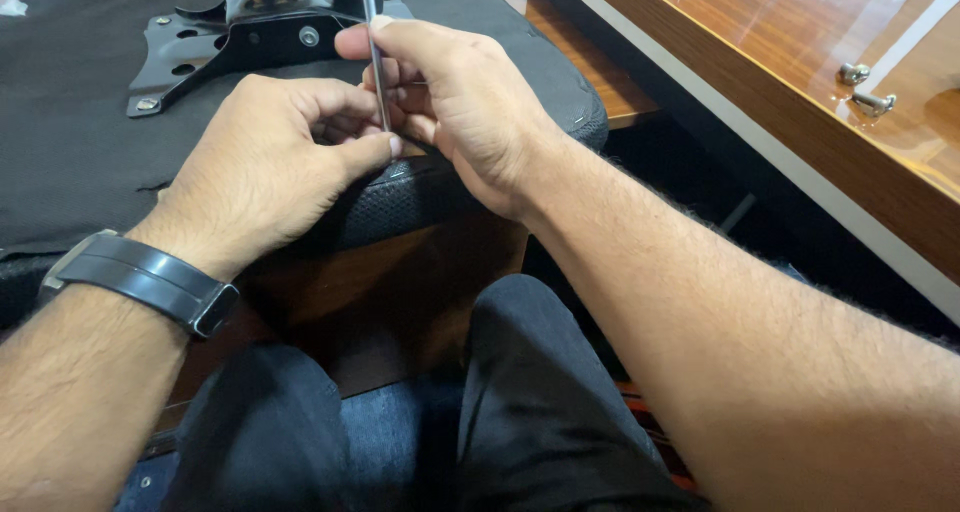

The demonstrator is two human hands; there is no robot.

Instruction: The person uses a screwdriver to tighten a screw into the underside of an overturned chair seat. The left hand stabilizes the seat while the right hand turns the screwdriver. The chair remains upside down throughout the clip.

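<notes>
Head view of an upturned chair seat (pixel 80 142) — its underside covered in black fabric — with a black metal mounting plate (pixel 215 47) fixed to it. The right hand (pixel 465 112) is curled shut around the thin steel shaft of a screwdriver (pixel 377 72), thumb and forefinger pinching it near the top; the tool stands nearly upright at the seat's near edge, its blue-green handle just showing at the top of the frame. The left hand (pixel 270 167) is loosely closed, its thumb and fingertips steadying the lower shaft near the tip; a dark wristband (pixel 140 277) sits on that wrist.

Likely risks, judged from this pose: the tip could slip off its seating and jab the left thumb pressed beside it, or tear the fabric, because the grip is high on a thin shaft and the padded edge gives. Two loose screws (pixel 865 87) on the glossy wooden table (pixel 760 32) lie well apart from the hands and could roll.

Hidden or unclear — the screwdriver tip and whatever it meets are covered by the fingers; most of the handle is cut off; the plate's upper part is out of frame
</notes>
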